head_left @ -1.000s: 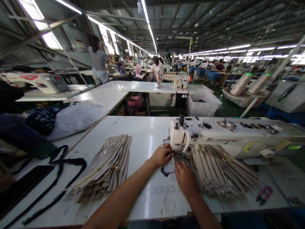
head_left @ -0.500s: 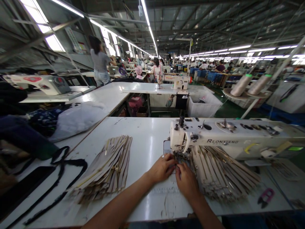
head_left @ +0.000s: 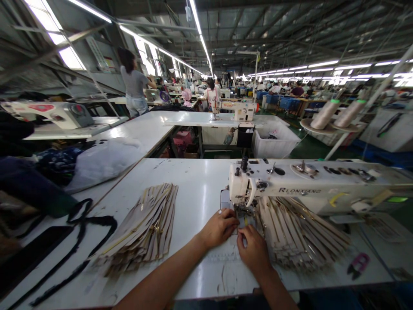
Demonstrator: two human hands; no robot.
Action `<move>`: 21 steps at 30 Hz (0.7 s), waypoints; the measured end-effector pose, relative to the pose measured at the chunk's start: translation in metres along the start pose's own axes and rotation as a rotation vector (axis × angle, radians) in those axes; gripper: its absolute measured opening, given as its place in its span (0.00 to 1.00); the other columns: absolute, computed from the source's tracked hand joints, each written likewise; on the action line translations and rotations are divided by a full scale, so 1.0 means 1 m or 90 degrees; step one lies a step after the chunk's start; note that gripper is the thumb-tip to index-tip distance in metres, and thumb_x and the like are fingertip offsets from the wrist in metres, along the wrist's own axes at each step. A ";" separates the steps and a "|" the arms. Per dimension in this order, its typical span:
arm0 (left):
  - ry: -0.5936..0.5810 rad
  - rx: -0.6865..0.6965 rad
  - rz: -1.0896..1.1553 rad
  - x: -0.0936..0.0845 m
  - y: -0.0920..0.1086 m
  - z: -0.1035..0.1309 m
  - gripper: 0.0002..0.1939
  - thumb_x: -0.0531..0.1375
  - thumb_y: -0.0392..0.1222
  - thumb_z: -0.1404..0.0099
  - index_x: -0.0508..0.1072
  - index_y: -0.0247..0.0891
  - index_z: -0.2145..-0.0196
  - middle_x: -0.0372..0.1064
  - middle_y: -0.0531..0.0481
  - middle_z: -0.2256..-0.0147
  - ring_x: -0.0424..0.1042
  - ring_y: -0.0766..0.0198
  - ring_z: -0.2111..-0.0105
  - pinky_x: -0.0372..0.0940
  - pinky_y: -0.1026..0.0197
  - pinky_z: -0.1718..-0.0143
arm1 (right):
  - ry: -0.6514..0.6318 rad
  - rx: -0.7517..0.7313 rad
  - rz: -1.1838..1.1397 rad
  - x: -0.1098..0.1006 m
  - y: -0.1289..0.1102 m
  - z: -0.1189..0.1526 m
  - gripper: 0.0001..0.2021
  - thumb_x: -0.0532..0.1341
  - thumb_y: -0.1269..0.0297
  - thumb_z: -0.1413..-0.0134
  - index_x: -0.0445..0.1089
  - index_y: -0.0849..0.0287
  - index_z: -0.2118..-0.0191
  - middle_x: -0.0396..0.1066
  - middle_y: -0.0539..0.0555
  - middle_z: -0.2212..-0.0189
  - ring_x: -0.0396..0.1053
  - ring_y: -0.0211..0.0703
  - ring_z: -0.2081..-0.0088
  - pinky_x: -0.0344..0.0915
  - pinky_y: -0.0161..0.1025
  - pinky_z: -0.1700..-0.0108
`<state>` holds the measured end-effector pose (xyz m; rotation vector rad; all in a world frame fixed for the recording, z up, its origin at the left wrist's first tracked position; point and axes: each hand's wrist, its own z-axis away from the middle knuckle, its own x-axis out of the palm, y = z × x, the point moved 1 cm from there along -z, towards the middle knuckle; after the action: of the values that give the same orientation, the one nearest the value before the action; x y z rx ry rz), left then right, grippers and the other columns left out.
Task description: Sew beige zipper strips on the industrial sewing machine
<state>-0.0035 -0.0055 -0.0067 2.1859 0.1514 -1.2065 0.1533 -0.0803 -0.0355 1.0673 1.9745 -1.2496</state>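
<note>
My left hand [head_left: 222,226] is closed, its fingertips bent together just in front of the needle area of a white sewing machine [head_left: 300,183]. Close beside it, my right hand [head_left: 253,245] pinches with thumb and forefinger. Whatever small piece lies between the fingertips is too hidden to name. To the right, under the machine's arm, a fanned bundle of beige zipper strips [head_left: 297,241] with gold teeth lies on the table. A second bundle of similar zipper strips [head_left: 145,228] rests left of my left forearm.
Pink-handled thread snips [head_left: 359,265] lie at the right. Black cord [head_left: 85,241] loops over the table's left side, near a white plastic bag [head_left: 106,163]. Thread cones [head_left: 325,114] stand at the upper right. A person [head_left: 134,82] stands further back.
My right thumb and forefinger have shifted slightly, opening a small gap in the pinch. My left hand stays nearly in place. The whole view has moved a little.
</note>
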 end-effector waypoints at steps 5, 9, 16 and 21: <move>0.005 0.003 -0.027 0.000 0.001 -0.001 0.13 0.52 0.37 0.30 0.76 0.37 0.56 0.68 0.42 0.59 0.67 0.57 0.59 0.65 0.54 0.55 | -0.013 0.015 0.026 -0.002 -0.003 -0.003 0.11 0.52 0.73 0.43 0.71 0.59 0.65 0.69 0.53 0.69 0.70 0.42 0.65 0.62 0.36 0.61; 0.008 -0.001 -0.048 0.002 -0.002 0.000 0.14 0.51 0.37 0.29 0.75 0.37 0.53 0.70 0.43 0.61 0.68 0.57 0.59 0.66 0.55 0.56 | -0.037 0.031 0.059 -0.002 -0.004 -0.011 0.12 0.52 0.73 0.44 0.72 0.58 0.64 0.71 0.54 0.68 0.71 0.43 0.67 0.63 0.37 0.64; 0.030 -0.030 -0.081 0.005 -0.005 0.001 0.14 0.52 0.36 0.30 0.74 0.36 0.51 0.72 0.43 0.56 0.67 0.54 0.56 0.66 0.51 0.53 | -0.080 0.056 0.111 0.002 -0.005 -0.028 0.13 0.53 0.72 0.43 0.74 0.58 0.59 0.76 0.56 0.66 0.74 0.46 0.69 0.63 0.39 0.69; 0.026 -0.053 -0.089 0.002 -0.003 -0.001 0.15 0.54 0.36 0.32 0.73 0.37 0.50 0.71 0.42 0.53 0.66 0.52 0.53 0.66 0.49 0.50 | -0.096 0.055 0.131 0.001 -0.007 -0.036 0.17 0.53 0.72 0.43 0.72 0.58 0.51 0.78 0.57 0.66 0.76 0.47 0.68 0.64 0.39 0.69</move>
<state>-0.0034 -0.0029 -0.0091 2.1572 0.3699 -1.2097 0.1453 -0.0490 -0.0187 1.1496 1.6669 -1.2732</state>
